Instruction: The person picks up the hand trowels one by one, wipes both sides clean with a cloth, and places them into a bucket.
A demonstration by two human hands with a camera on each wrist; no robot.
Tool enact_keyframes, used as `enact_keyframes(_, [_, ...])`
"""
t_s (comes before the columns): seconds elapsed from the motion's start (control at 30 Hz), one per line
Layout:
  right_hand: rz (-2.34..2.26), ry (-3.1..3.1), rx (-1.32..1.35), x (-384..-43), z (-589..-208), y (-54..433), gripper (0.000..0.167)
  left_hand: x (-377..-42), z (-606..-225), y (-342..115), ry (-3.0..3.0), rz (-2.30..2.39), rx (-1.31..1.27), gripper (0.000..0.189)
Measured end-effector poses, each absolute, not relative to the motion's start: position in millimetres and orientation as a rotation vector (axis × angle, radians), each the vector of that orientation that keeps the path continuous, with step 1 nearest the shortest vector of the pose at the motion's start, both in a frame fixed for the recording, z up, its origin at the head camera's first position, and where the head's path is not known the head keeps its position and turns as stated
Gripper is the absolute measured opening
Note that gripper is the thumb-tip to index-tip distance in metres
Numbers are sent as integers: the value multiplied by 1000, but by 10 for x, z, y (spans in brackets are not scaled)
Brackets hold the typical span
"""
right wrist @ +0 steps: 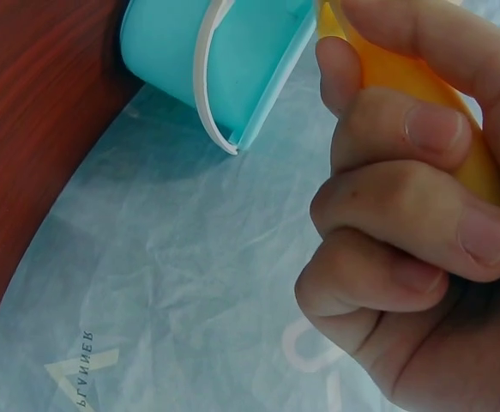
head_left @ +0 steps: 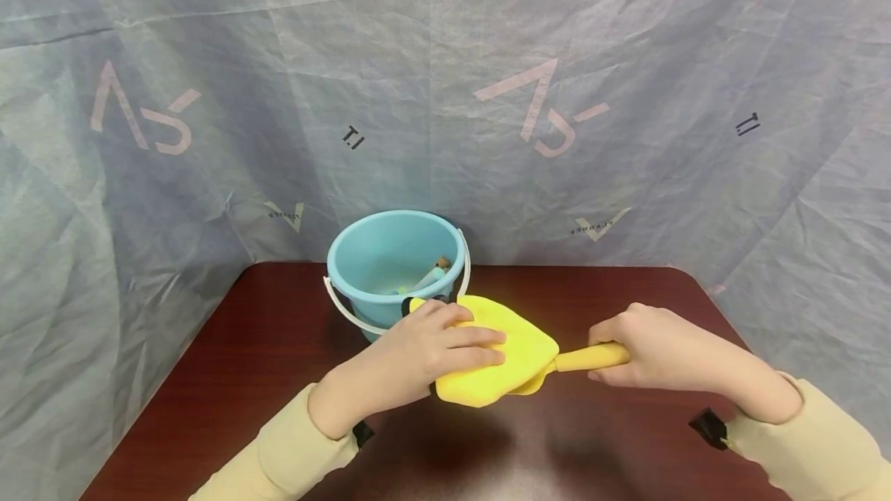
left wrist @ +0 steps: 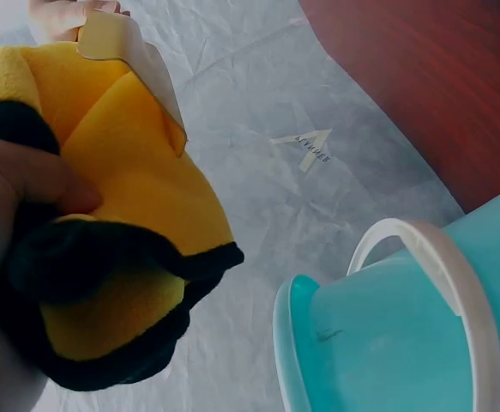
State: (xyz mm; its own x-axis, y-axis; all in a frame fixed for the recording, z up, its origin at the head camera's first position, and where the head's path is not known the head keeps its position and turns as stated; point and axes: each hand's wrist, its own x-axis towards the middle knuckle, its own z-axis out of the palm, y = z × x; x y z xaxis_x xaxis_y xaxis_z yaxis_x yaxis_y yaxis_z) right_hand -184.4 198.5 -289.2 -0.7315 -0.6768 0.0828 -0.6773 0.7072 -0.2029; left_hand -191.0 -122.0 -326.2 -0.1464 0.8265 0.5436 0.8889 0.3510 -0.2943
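A yellow cloth with black edging [head_left: 501,335] is folded over the blade of a yellow shovel, held above the table. My left hand [head_left: 431,346] grips the cloth around the blade, its fingers spread over the top. In the left wrist view the thumb presses the folded cloth [left wrist: 138,180] from the other side, and part of the shovel blade [left wrist: 134,47] sticks out past it. My right hand [head_left: 647,350] holds the shovel handle [head_left: 592,357], its fingers curled around it in the right wrist view. The cloth hides most of the blade.
Just behind the left hand, a light blue bucket [head_left: 365,304] with a white handle [head_left: 341,308] stands on the dark red table [head_left: 230,377]. Inside it lies a pale blue item [head_left: 429,278] with a brown end. A grey printed sheet [head_left: 431,99] hangs behind the table.
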Motion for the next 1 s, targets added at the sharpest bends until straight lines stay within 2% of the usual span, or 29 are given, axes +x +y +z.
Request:
enact_keyframes(0.57, [249,-2779,1264,-1834,-2948,1945,33,-1795,-3360,-1077,-2167,54,-1532,39])
enact_keyframes(1.0, [192,-2757,1319,-1862,-3006,1918,32,-1716,-3371,-1018,-2261,203,-1545,40])
